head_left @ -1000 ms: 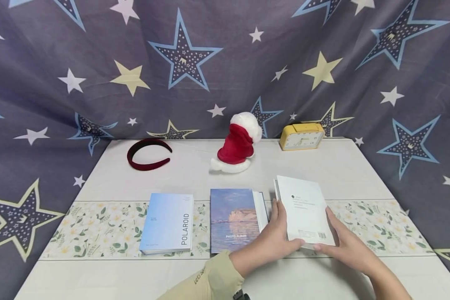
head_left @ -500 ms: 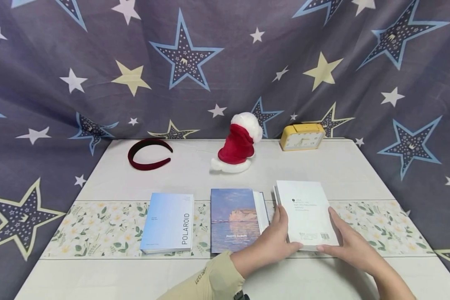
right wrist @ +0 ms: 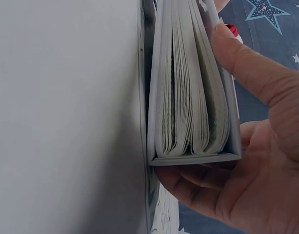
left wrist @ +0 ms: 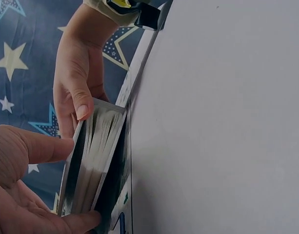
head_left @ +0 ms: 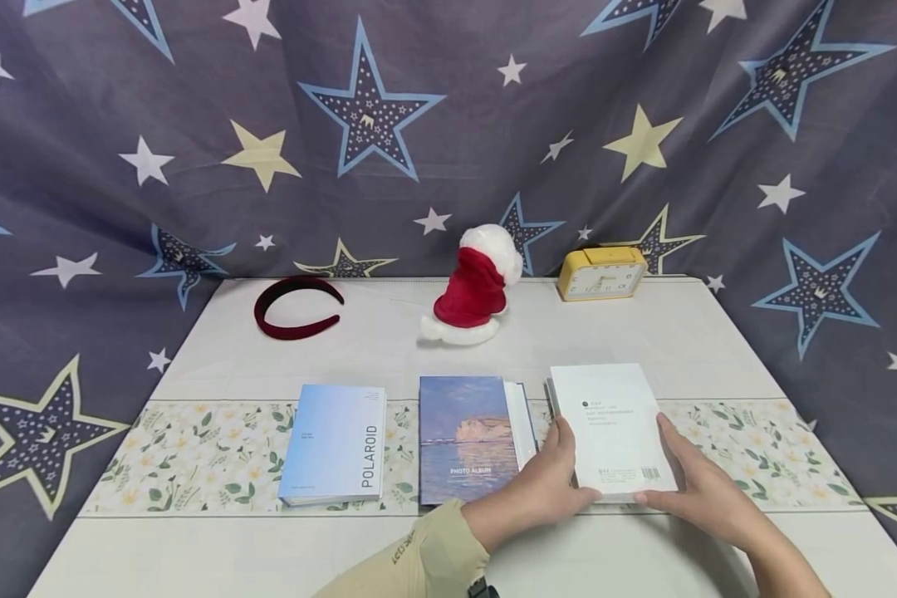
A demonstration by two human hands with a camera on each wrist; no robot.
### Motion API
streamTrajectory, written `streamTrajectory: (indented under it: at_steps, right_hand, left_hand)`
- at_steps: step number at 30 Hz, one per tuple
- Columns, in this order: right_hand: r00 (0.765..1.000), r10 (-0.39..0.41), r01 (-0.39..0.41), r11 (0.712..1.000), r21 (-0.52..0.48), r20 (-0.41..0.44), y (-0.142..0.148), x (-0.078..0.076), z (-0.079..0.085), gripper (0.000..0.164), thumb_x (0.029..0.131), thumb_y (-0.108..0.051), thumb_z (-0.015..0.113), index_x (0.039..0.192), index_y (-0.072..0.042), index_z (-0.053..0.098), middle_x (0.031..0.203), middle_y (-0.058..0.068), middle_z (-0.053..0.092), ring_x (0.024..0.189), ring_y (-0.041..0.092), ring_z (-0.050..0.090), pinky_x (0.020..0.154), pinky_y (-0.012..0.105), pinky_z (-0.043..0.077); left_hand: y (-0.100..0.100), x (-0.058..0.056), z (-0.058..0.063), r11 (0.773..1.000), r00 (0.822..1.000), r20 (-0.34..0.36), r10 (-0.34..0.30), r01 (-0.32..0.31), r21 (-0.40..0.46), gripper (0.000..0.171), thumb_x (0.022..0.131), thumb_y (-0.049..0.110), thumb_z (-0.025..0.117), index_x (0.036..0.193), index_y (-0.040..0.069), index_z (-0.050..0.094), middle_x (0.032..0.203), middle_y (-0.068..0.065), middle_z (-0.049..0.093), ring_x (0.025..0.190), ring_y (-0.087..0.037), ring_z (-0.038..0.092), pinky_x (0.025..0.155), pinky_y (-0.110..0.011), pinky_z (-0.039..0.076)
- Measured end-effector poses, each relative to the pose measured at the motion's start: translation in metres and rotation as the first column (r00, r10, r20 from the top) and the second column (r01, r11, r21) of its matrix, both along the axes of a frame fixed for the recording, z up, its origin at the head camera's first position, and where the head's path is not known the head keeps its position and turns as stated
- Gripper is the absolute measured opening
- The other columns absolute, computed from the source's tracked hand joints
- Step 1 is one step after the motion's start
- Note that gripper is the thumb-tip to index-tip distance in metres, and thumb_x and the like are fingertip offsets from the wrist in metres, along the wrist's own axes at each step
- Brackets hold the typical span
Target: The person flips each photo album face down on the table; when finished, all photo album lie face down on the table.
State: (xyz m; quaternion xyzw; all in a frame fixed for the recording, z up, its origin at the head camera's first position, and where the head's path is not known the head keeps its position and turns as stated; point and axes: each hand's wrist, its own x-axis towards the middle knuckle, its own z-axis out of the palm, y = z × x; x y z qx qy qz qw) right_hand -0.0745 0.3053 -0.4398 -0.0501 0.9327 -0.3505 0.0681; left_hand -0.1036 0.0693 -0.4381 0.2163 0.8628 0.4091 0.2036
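White album (head_left: 613, 432): held between both hands at the right end of a row of three; lies with the printed face up, bears small dark text and a barcode near the lower right corner; stands just beside the photo album, over the floral band.
Left hand (head_left: 546, 490): grips the left side of the white album, with thumb at the near edge and fingers along the side.
Right hand (head_left: 706, 498): grips the opposite side, with thumb at the near edge in the head view; in the right wrist view, presses thumb on the cover and curls fingers round the closed end.
Page block (right wrist: 188, 97): visible between the covers from both wrists; fans slightly into separate bundles.
Contact with table (head_left: 389, 340): cannot be told with certainty; partly hidden by fingers and shadow.
Photo album (head_left: 467, 440): lies flat at the middle of the row; shows a painted cliff above water.
Polaroid album (head_left: 334, 444): lies flat at the left, well apart from both hands; coloured pale blue to white.
Floral band (head_left: 194, 453): runs across the white table beneath the row.
Headband (head_left: 264, 317): dark red, set at the back left.
Plush toy (head_left: 469, 291): white, dressed in red, placed at the back centre.
Clock (head_left: 603, 274): yellow, stands upright at the back right.
Backdrop (head_left: 217, 91): grey-blue, patterned with stars.
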Motion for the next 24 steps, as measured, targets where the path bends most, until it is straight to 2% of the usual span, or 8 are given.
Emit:
streamTrajectory:
  at_steps: [4, 7, 11, 14, 17, 20, 24]
  right_hand:
    - [1.0, 0.004, -0.004, 1.0, 0.006, -0.009, 0.001, 0.001, -0.001, 0.123, 0.069, -0.045, 0.083, 0.154, 0.004, 0.008, 0.153, 0.035, 0.016, 0.137, 0.057, 0.017, 0.105, 0.07, 0.017]
    - [1.0, 0.018, -0.018, 1.0, 0.006, -0.024, 0.003, 0.001, -0.002, 0.122, 0.07, -0.045, 0.083, 0.154, 0.003, 0.009, 0.154, 0.034, 0.017, 0.138, 0.056, 0.017, 0.104, 0.07, 0.018]
    - [0.998, 0.042, -0.041, 0.999, 0.018, -0.046, 0.003, 0.002, 0.0, 0.117, 0.073, -0.044, 0.082, 0.154, 0.004, 0.012, 0.154, 0.033, 0.019, 0.137, 0.055, 0.02, 0.104, 0.069, 0.02]
    - [0.997, 0.045, -0.041, 0.997, 0.069, -0.065, -0.001, 0.001, 0.004, 0.112, 0.075, -0.044, 0.08, 0.152, 0.008, 0.018, 0.152, 0.036, 0.022, 0.135, 0.056, 0.023, 0.103, 0.069, 0.022]
    - [0.996, 0.023, -0.008, 0.985, 0.172, -0.085, -0.01, 0.0, 0.009, 0.103, 0.08, -0.047, 0.076, 0.148, 0.011, 0.026, 0.149, 0.039, 0.023, 0.132, 0.059, 0.026, 0.1, 0.07, 0.026]
    - [0.991, -0.005, 0.04, 0.966, 0.257, -0.136, -0.023, -0.002, 0.015, 0.094, 0.083, -0.047, 0.074, 0.145, 0.01, 0.035, 0.148, 0.039, 0.024, 0.13, 0.059, 0.028, 0.098, 0.071, 0.028]
    - [0.964, 0.023, 0.05, 0.961, 0.27, -0.263, -0.043, -0.004, 0.02, 0.081, 0.083, -0.038, 0.076, 0.14, 0.009, 0.044, 0.146, 0.037, 0.03, 0.131, 0.056, 0.031, 0.098, 0.07, 0.031]
  left_hand:
    - [0.001, 0.0, 0.0, 1.0, 1.0, 0.005, -0.006, 0.006, -0.02, 0.102, 0.085, 0.028, 0.075, 0.154, -0.004, 0.007, 0.161, -0.021, 0.009, 0.14, -0.031, 0.032, 0.105, -0.032, 0.04]
    - [0.001, 0.0, 0.0, 0.999, 1.0, -0.009, -0.028, 0.027, -0.027, 0.099, 0.084, 0.027, 0.076, 0.153, -0.006, 0.013, 0.159, -0.022, 0.013, 0.139, -0.032, 0.034, 0.103, -0.034, 0.042]
    - [0.001, 0.0, 0.001, 0.996, 0.998, -0.022, -0.065, 0.064, -0.068, 0.093, 0.084, 0.028, 0.075, 0.152, -0.006, 0.021, 0.158, -0.027, 0.012, 0.139, -0.036, 0.033, 0.102, -0.035, 0.044]
    - [0.0, 0.001, 0.001, 0.988, 0.996, -0.028, -0.087, 0.082, -0.131, 0.087, 0.086, 0.033, 0.073, 0.151, -0.004, 0.028, 0.157, -0.031, 0.011, 0.138, -0.038, 0.034, 0.102, -0.036, 0.044]
    - [-0.003, 0.002, 0.004, 0.978, 0.993, -0.054, -0.106, 0.095, -0.187, 0.08, 0.088, 0.039, 0.069, 0.148, -0.002, 0.036, 0.155, -0.033, 0.013, 0.137, -0.039, 0.035, 0.102, -0.036, 0.043]
    - [-0.006, 0.002, 0.007, 0.968, 0.987, -0.106, -0.122, 0.094, -0.233, 0.074, 0.09, 0.042, 0.065, 0.145, -0.001, 0.043, 0.155, -0.031, 0.017, 0.141, -0.037, 0.029, 0.106, -0.034, 0.039]
    - [-0.015, 0.006, 0.009, 0.96, 0.975, -0.178, -0.133, 0.081, -0.269, 0.07, 0.092, 0.041, 0.062, 0.145, 0.0, 0.044, 0.157, -0.027, 0.019, 0.146, -0.036, 0.017, 0.112, -0.039, 0.031]
